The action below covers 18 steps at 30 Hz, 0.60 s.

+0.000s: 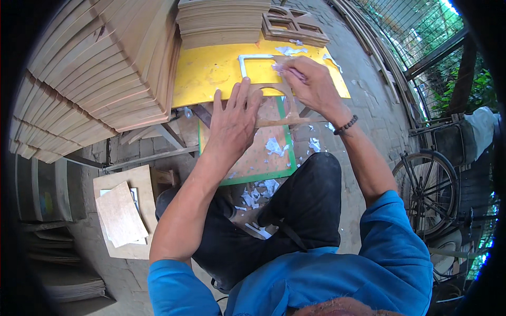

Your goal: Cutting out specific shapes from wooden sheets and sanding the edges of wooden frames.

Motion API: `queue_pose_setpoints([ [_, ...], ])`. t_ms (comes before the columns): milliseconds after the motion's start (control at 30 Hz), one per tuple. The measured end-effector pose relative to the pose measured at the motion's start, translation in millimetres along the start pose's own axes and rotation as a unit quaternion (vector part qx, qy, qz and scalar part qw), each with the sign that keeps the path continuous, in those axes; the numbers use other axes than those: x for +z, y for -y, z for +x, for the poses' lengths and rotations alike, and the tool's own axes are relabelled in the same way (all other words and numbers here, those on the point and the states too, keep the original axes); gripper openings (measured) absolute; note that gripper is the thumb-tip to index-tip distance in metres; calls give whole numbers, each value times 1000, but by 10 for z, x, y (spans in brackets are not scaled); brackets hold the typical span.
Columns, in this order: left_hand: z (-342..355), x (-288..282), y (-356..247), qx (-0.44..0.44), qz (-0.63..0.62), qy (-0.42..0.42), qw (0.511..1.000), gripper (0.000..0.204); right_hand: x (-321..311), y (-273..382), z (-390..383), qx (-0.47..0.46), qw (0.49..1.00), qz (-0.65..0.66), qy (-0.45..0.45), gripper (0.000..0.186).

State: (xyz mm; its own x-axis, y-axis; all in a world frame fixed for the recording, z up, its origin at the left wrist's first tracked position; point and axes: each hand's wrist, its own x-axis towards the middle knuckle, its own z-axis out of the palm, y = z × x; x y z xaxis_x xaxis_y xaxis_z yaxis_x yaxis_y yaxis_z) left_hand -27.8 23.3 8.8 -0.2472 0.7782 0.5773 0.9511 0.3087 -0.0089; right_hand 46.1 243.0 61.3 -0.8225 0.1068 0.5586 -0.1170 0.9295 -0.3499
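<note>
Yellow-topped worktop [203,73], thin tan wooden cut-out frame [271,86] mostly bare

We see the frame overhanging the near edge, the left hand [232,124] spread flat on it, gripping nothing, the right hand [316,87] closed. White papery covering [243,67] remains at the far-left corner; most looks stripped. Smallest, pinched in the right grip: crumpled lilac paper [296,73].
</note>
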Motion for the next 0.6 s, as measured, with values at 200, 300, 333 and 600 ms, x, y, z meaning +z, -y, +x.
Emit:
queue_pose_setpoints([
  [200,-119,-106,-255,-112,-42,92,989,39,525,143,105,-127,980,-6,156,17],
  [300,-219,-28,-344,-140,-119,49,982,32,548,279,119,-113,980,0,161,18],
  [333,-217,-48,-357,-158,-167,42,972,30,558,299,134,-107,982,-4,155,18],
  [600,-19,109,-343,-494,-661,-7,565,26,551,260,137,-82,985,4,153,18],
])
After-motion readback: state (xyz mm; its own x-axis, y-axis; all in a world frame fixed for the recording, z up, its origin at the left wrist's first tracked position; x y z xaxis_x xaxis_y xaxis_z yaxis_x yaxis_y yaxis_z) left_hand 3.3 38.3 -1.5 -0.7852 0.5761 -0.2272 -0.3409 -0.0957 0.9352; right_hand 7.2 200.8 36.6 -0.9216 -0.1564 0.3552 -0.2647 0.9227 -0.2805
